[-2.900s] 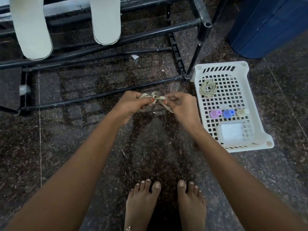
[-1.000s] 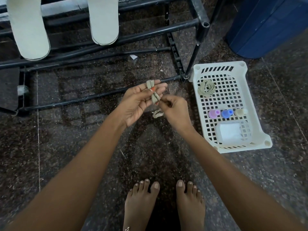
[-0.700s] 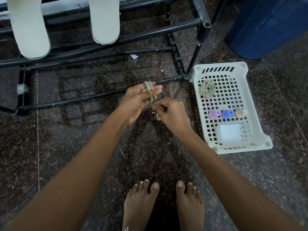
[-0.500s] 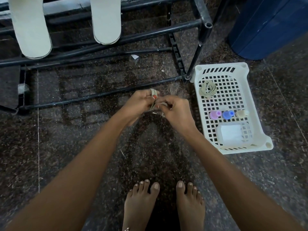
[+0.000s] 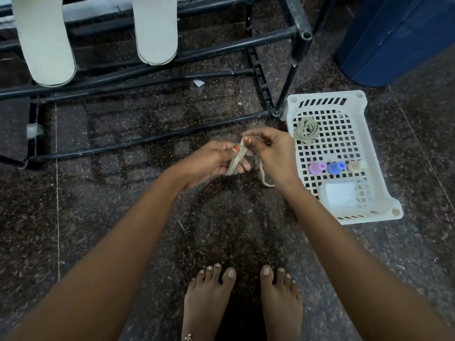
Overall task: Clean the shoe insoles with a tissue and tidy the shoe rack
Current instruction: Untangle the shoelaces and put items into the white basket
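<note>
A beige shoelace (image 5: 236, 161) is bunched between both hands above the dark floor. My left hand (image 5: 211, 163) holds the folded loops with curled fingers and thumb. My right hand (image 5: 273, 153) pinches the lace's upper end, and a loose tail hangs below its wrist (image 5: 267, 179). Two pale insoles (image 5: 44, 43) (image 5: 156, 28) lie across the bars of the black shoe rack (image 5: 221, 49) at the top. A second coiled lace (image 5: 306, 130) lies in the white basket (image 5: 357, 99).
The basket stands right of the rack's leg and also holds three small bottles (image 5: 336, 167) and a clear tub (image 5: 344, 195). A blue bin (image 5: 398, 38) fills the top right corner. My bare feet (image 5: 241, 299) stand at the bottom.
Both hands kept winding the lace; my right hand moved up and to the right, pulling the lace end above my left hand's fingers.
</note>
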Demonstrator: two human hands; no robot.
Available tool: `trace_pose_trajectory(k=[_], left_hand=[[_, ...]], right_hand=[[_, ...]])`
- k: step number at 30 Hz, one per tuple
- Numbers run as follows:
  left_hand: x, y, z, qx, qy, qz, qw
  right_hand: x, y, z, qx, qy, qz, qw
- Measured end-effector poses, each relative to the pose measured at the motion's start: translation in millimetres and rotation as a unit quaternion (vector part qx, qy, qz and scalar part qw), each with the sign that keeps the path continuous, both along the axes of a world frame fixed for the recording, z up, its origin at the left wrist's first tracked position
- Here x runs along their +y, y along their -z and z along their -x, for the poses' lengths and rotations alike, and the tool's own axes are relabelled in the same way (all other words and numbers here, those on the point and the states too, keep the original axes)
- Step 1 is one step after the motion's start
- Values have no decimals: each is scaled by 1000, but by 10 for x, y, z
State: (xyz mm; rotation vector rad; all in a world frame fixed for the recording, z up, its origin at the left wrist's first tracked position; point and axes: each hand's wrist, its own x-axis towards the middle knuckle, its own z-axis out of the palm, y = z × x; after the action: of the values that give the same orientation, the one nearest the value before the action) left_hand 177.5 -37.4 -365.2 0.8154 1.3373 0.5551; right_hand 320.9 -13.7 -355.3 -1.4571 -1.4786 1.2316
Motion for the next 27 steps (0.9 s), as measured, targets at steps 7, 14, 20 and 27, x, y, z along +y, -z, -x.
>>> trace_pose_trajectory(k=[7,14,20,27], left_hand=[[-5,-283,26,-149,19,-52,987],[31,-298,3,-208,-132,-84,966],[75,-228,16,-198,-227,-91,949],[18,-158,-13,-60,-160,-119,978]], right_hand=[[7,112,-8,62,33,61,996],[-166,175,125,-63,-39,17,997],[-231,147,204,-130,-118,-45,983],[-223,58,169,-132,-130,-73,980]])
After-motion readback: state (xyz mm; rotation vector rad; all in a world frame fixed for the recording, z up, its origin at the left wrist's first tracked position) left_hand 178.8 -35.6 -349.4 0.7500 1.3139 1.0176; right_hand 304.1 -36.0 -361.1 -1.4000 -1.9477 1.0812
